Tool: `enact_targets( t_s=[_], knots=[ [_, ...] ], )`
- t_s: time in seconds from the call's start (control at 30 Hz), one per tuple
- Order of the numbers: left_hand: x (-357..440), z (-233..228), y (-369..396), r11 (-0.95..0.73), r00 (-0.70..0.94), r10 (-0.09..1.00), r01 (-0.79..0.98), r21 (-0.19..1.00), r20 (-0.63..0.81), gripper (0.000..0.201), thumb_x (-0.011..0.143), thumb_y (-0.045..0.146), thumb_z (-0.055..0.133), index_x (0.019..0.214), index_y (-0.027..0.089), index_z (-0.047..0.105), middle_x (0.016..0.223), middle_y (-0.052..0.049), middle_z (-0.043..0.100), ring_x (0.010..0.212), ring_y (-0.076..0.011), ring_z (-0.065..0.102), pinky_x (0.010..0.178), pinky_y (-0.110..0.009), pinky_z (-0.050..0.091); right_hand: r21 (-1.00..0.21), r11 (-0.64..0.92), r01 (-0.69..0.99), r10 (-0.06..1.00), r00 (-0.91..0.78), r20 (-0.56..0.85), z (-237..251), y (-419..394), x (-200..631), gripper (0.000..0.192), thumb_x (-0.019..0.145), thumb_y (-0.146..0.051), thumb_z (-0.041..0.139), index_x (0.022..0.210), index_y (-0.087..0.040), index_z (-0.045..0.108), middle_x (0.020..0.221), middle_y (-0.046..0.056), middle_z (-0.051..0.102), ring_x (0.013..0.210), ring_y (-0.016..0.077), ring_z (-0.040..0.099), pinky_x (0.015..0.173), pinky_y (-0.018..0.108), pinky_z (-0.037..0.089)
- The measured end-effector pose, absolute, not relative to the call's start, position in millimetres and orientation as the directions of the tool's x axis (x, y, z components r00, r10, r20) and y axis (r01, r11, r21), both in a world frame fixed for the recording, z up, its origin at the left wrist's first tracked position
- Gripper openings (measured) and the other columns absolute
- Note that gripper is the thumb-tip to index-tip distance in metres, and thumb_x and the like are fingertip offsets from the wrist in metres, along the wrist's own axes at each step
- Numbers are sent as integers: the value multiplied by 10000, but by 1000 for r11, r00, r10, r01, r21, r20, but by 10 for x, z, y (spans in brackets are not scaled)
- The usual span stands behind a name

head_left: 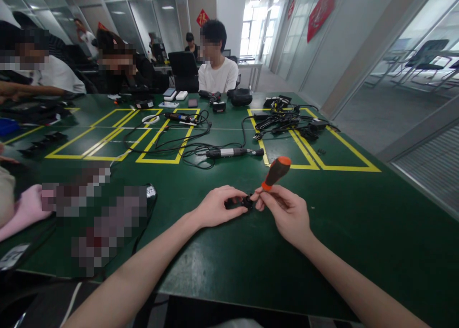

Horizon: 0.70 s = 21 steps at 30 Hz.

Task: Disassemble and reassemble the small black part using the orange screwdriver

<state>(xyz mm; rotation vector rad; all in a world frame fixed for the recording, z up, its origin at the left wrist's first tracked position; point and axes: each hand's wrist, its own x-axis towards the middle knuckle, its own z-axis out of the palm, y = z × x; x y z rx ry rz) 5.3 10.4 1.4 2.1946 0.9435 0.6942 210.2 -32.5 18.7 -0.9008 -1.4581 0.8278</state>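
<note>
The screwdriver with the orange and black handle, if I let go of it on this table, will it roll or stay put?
The screwdriver in the right hand looks stiff. Its rounded handle would probably roll on the flat green table. The handle looks rubbery, so likely not slippery.

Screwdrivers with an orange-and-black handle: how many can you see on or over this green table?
1: the screwdriver in the right hand, beside the left hand. Others may hide among the cables.
</note>
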Motion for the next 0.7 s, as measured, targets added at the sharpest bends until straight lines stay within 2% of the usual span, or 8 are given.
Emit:
enact_targets(
  t_s=[0.1, 0.23, 0.47, 0.63, 0.7],
  knots=[
    [57, 15, 103, -536, 601, 771, 436, 723, 209, 304, 887, 359, 754, 1149, 206, 750, 975, -49, 754, 848, -168, 659, 792, -283, 516, -889, 447, 99, 894, -35, 446, 147, -331, 2123, 174, 914, -377, 751, 882, -205, 753, 740, 46, 763, 579, 166, 694, 575, 307, 629],
    [58, 4, 98, -534, 600, 771, 428, 729, 213, 309, 890, 357, 755, 1159, 205, 751, 981, -47, 753, 858, -170, 667, 790, -282, 512, -855, 493, 162, 867, -5, 499, 115, -337, 2138, 160, 880, -292, 772, 747, -213, 732, 740, 42, 733, 596, 170, 664, 545, 301, 580],
    [51, -31, 93, -542, 603, 765, 410, 733, 228, 324, 896, 350, 752, 1184, 202, 745, 983, -51, 739, 863, -167, 669, 793, -281, 514, -837, 510, 199, 848, 46, 528, 152, -338, 2162, 154, 758, -280, 892, 716, -221, 756, 683, 29, 747, 554, 194, 666, 522, 330, 582],
    [50, -32, 85, -546, 606, 761, 404, 734, 232, 315, 896, 348, 750, 1169, 191, 752, 965, -54, 737, 859, -169, 663, 792, -282, 507, -808, 553, 204, 828, -25, 561, 177, -339, 2166, 148, 823, -200, 827, 694, -218, 756, 650, 19, 737, 523, 170, 665, 505, 292, 569],
    [51, -34, 80, -545, 603, 763, 409, 732, 231, 308, 894, 343, 750, 1165, 196, 753, 967, -52, 740, 862, -168, 660, 795, -280, 505, -817, 557, 149, 830, -64, 555, 182, -338, 2152, 149, 886, -212, 769, 738, -209, 770, 648, 20, 727, 515, 159, 670, 499, 274, 579]
  ],
)
